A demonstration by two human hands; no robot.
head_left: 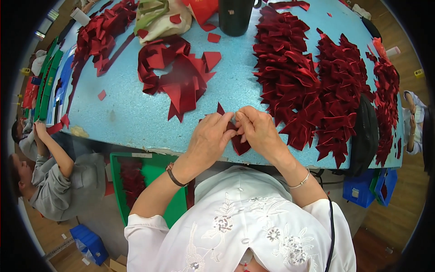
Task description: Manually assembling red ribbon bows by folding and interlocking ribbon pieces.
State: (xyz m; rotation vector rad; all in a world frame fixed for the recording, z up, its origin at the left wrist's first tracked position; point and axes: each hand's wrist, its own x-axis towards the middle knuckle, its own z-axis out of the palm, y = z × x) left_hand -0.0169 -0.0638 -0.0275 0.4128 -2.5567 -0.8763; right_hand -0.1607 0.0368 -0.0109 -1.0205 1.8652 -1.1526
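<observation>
Pinching a dark red ribbon piece (240,145) around its middle with left hand (208,137) and right hand (260,134) together, gripping from both sides, close to the near edge of the blue table (235,72). Could spring open or twist if pinched too lightly on either side. Could end up crooked, with middle mostly hidden under both hands; cannot make out the exact hold there. Might fall off the front if let go so near the edge. Might disturb the bow pile (286,68) just to the right if swinging right hand wide, or drag the loose ribbon strips (183,88) ahead if reaching out with left hand.
</observation>
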